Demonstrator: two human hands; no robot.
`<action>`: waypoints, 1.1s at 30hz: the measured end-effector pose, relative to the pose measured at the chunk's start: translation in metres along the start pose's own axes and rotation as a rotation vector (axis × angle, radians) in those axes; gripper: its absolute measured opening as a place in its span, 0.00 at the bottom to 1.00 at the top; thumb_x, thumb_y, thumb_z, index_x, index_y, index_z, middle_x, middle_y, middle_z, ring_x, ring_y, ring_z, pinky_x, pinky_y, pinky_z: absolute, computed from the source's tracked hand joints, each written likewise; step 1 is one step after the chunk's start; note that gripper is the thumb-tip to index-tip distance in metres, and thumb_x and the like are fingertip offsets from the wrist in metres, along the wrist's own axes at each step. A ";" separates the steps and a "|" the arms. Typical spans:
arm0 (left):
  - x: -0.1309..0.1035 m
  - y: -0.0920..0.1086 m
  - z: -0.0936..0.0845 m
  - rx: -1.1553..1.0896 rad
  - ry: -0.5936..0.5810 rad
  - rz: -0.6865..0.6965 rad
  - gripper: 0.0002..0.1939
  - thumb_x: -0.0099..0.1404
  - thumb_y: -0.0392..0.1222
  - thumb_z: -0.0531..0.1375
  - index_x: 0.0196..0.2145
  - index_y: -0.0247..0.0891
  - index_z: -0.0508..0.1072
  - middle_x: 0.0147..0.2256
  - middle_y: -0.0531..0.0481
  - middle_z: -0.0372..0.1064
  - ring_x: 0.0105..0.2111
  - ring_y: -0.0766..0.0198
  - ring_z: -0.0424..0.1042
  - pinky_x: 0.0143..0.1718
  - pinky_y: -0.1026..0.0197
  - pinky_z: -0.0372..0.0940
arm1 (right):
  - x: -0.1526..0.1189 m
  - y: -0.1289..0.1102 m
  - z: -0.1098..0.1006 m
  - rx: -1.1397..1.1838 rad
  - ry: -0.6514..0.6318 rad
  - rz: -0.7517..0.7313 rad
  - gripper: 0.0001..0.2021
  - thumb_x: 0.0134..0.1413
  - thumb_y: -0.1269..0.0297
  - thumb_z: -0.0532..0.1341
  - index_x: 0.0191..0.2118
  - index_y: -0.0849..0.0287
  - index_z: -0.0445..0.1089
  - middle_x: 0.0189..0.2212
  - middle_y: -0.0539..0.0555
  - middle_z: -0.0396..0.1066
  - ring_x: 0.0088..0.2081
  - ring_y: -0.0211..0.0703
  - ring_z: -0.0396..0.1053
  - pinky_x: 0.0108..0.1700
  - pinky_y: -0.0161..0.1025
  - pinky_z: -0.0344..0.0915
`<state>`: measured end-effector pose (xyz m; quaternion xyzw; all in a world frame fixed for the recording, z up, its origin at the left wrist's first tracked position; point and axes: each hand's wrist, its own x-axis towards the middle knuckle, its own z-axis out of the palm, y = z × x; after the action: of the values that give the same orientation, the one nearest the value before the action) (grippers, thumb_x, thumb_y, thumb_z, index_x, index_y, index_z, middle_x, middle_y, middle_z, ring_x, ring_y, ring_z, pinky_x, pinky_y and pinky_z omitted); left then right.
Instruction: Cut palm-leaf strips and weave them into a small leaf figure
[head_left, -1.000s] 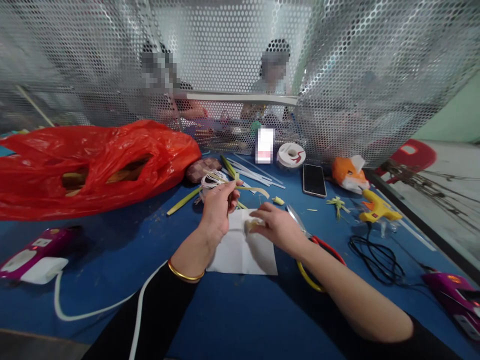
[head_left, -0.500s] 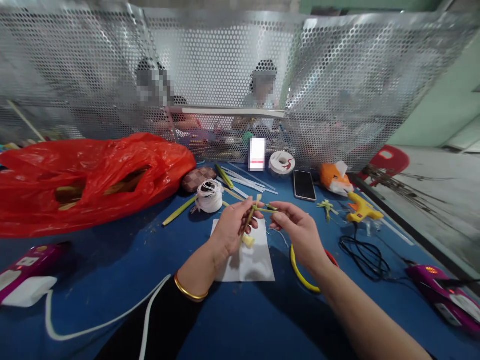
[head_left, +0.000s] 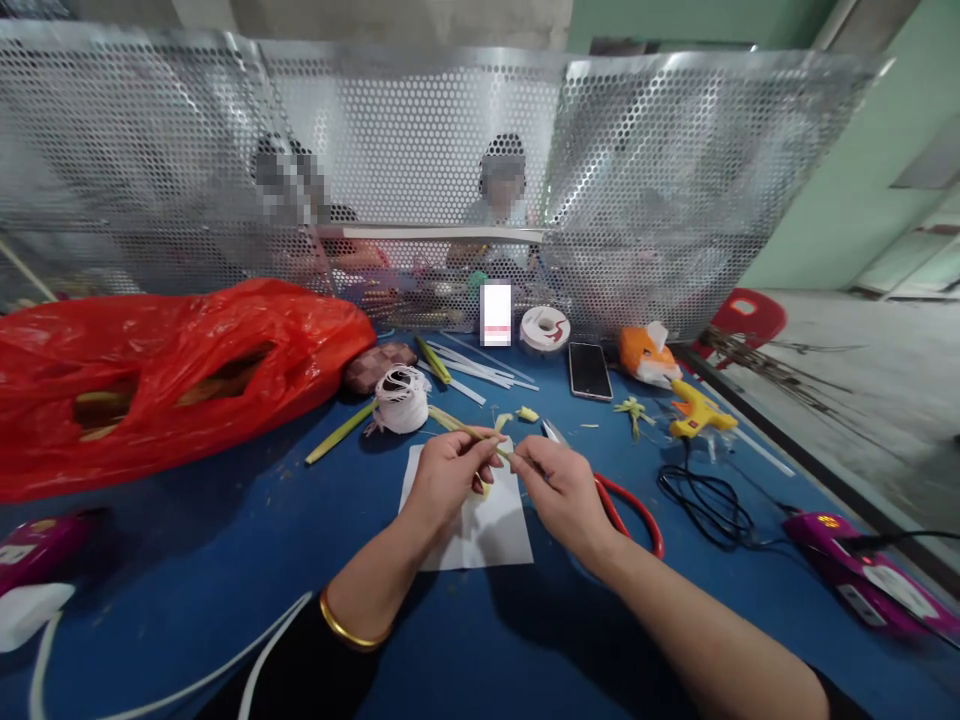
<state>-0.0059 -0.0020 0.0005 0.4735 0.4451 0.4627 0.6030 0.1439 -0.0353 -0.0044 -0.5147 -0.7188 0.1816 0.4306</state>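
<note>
My left hand (head_left: 442, 485) is closed in a pinch around a narrow green leaf strip (head_left: 503, 453) above a white sheet of paper (head_left: 504, 535). The strip slants up and left past its fingertips. My right hand (head_left: 562, 490) pinches the strip's lower right end, its fingers curled; the inner side of the grip is hidden. A pale yellow piece (head_left: 485, 491) shows beneath the left fingers. Red-handled scissors (head_left: 651, 518) lie partly under my right hand, with the blade tips (head_left: 552, 431) showing beyond it.
Behind the hands lie a roll of white cord (head_left: 401, 402), white strips (head_left: 472, 367), a tape roll (head_left: 545, 330) and a phone (head_left: 590, 371). A yellow glue gun (head_left: 699, 410) is at right, a red plastic bag (head_left: 300, 340) at left. A perforated metal screen (head_left: 420, 130) closes the back.
Two crossed strips stood between the hands earlier; now one slanting strip shows. My right hand has moved closer to the left. The view has shifted, and the scissor blades have come into sight.
</note>
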 end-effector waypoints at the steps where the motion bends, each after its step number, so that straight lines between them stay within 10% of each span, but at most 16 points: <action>1: 0.000 0.000 0.001 -0.011 0.001 0.008 0.12 0.53 0.44 0.66 0.31 0.32 0.78 0.23 0.49 0.71 0.18 0.71 0.64 0.18 0.68 0.59 | -0.001 -0.001 0.000 -0.008 0.005 -0.021 0.14 0.61 0.66 0.53 0.23 0.57 0.60 0.21 0.47 0.61 0.25 0.37 0.59 0.29 0.34 0.55; 13: -0.002 0.008 -0.004 -0.056 -0.047 -0.077 0.13 0.52 0.45 0.68 0.31 0.32 0.78 0.21 0.50 0.69 0.19 0.69 0.66 0.19 0.67 0.62 | -0.007 -0.009 -0.003 0.046 -0.040 -0.111 0.14 0.64 0.64 0.51 0.26 0.58 0.64 0.25 0.51 0.64 0.28 0.39 0.62 0.33 0.36 0.58; 20: -0.004 0.013 -0.007 -0.110 -0.251 -0.186 0.22 0.61 0.57 0.60 0.37 0.34 0.79 0.28 0.43 0.74 0.22 0.66 0.69 0.19 0.66 0.62 | 0.011 0.011 -0.009 0.671 0.065 0.508 0.24 0.55 0.42 0.57 0.35 0.61 0.76 0.28 0.54 0.71 0.32 0.43 0.68 0.37 0.40 0.64; 24: -0.007 0.009 -0.003 -0.087 -0.324 -0.198 0.20 0.63 0.55 0.57 0.36 0.35 0.79 0.29 0.42 0.75 0.21 0.67 0.68 0.16 0.68 0.57 | 0.014 0.010 -0.004 0.929 -0.016 0.665 0.19 0.41 0.50 0.70 0.35 0.61 0.76 0.26 0.51 0.71 0.28 0.39 0.67 0.34 0.36 0.63; 33: -0.010 0.005 0.001 0.073 -0.311 -0.231 0.10 0.60 0.44 0.61 0.32 0.34 0.77 0.24 0.50 0.70 0.16 0.74 0.60 0.13 0.71 0.47 | 0.008 0.007 0.001 0.834 0.059 0.501 0.12 0.44 0.59 0.68 0.23 0.59 0.67 0.20 0.46 0.65 0.25 0.36 0.60 0.32 0.35 0.58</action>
<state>-0.0074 -0.0109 0.0068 0.5066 0.4143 0.2953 0.6961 0.1467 -0.0256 -0.0061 -0.4605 -0.4262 0.5375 0.5634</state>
